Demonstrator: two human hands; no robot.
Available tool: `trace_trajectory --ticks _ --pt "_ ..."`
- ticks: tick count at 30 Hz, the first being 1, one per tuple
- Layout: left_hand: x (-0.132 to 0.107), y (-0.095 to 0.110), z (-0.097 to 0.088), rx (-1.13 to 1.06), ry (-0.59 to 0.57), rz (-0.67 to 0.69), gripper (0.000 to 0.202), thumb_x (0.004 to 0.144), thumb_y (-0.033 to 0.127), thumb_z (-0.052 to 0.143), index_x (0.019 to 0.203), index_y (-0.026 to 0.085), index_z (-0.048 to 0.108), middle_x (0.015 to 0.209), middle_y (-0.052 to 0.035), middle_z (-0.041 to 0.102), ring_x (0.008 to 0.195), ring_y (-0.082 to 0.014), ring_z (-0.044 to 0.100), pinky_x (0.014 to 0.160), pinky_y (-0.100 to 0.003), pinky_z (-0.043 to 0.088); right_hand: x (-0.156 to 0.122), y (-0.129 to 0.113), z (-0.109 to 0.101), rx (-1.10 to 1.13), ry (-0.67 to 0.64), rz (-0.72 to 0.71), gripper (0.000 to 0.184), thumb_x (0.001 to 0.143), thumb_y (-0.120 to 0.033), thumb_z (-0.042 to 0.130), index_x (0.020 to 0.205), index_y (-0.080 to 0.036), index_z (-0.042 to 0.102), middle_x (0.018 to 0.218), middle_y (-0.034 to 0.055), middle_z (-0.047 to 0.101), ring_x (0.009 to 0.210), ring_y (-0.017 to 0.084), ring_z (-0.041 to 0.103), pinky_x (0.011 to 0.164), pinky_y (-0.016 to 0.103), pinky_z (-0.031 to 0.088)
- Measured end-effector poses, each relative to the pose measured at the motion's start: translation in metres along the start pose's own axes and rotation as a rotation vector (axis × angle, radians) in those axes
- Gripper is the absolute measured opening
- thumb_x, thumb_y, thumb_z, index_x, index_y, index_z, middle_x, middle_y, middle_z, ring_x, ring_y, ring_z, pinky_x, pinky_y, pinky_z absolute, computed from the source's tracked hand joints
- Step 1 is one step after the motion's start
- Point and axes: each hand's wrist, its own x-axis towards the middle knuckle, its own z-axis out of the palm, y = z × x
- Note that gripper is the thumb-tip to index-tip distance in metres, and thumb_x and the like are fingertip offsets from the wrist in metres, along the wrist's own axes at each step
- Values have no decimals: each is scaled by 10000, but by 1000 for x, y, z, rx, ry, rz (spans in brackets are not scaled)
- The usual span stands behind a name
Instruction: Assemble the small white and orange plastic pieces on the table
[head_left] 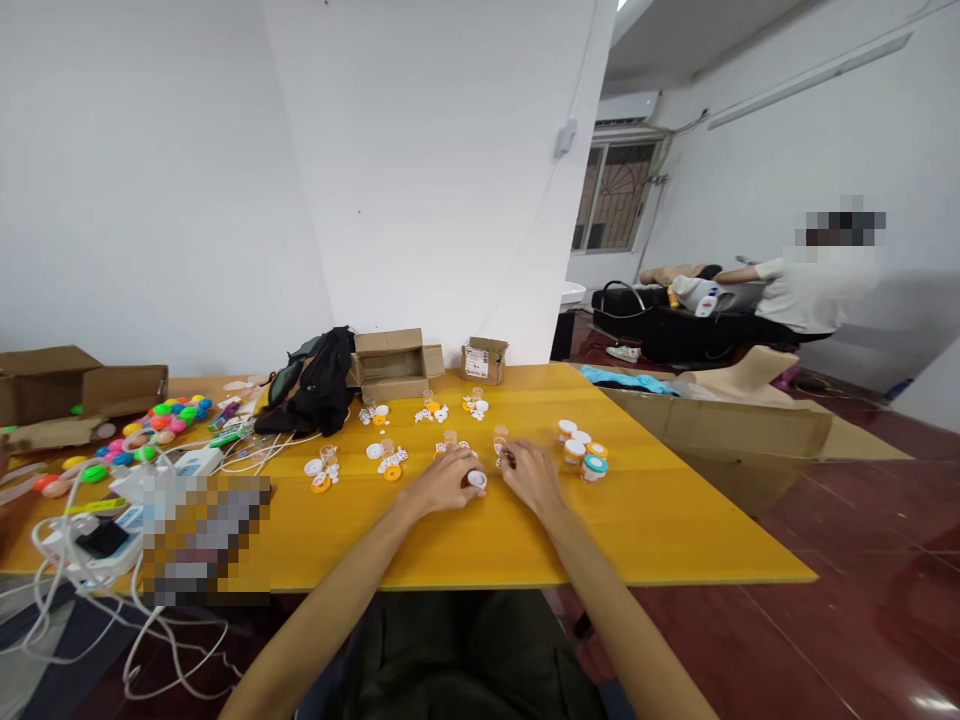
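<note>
Both my hands rest on a yellow table (660,520). My left hand (448,479) is curled around a small white-lidded cup (476,480) at its fingertips. My right hand (529,473) sits just right of it, fingers pinched on a tiny piece I cannot make out, beside small dice and a clear cup (500,436). Several groups of small clear cups, white lids, orange lids and dice (391,462) lie spread ahead of my hands. A cluster of closed small jars (583,452) stands to the right.
Open cardboard boxes (391,363) and a black bag (319,390) sit at the table's far edge. Colourful plastic balls (161,420), white cables and devices crowd the left end. A large cardboard sheet (750,425) leans at right. A person in a white shirt (806,290) sits further back.
</note>
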Motion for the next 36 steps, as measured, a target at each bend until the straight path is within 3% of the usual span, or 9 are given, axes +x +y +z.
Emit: trace_trajectory --ticks 4,8,12,15,17,24,36 --pt "1 -5 -1 -96 13 -10 143 742 183 695 877 213 662 921 -39 618 936 -222 571 861 -332 453 0 2 -1 137 52 -11 156 816 -225 562 766 -241 709 829 83 681 775 225 625 687 308 427" --pt "0 -7 -6 -248 101 -8 176 759 182 673 934 200 684 897 -28 633 835 -180 568 805 -304 463 3 -4 -3 545 54 -33 253 843 -401 553 723 -227 692 734 45 675 671 199 605 666 316 469" --pt "-2 -10 -12 -387 187 -39 255 769 240 689 1022 208 697 965 -40 660 862 -178 574 807 -299 470 2 -17 -3 1013 -218 -7 437 773 -625 595 728 -202 699 604 0 653 524 151 563 511 272 465" --pt "-3 -14 -13 -461 209 -50 279 775 259 695 1050 211 699 1019 -56 668 918 -190 591 848 -311 476 -2 -24 -2 1224 -434 68 474 684 -647 693 780 -183 711 649 12 683 540 142 609 499 250 488" --pt "-3 -15 -13 -480 226 -34 266 767 245 705 1032 212 705 1026 -57 673 958 -200 597 892 -326 468 -4 -27 -2 1324 -498 127 468 640 -617 753 802 -180 709 703 24 705 582 141 641 549 253 522" --pt "-4 -13 -12 -449 271 -36 256 748 244 741 1002 218 718 1028 -58 675 987 -212 604 930 -343 454 -6 -24 1 1482 -524 244 405 589 -495 844 812 -192 693 732 22 720 641 146 669 670 296 569" --pt "-3 -13 -9 -453 271 -53 200 788 311 711 961 210 712 985 -43 646 917 -186 582 830 -295 460 -8 -27 -2 1518 -538 220 380 601 -446 851 852 -198 709 742 16 710 670 144 656 692 295 564"
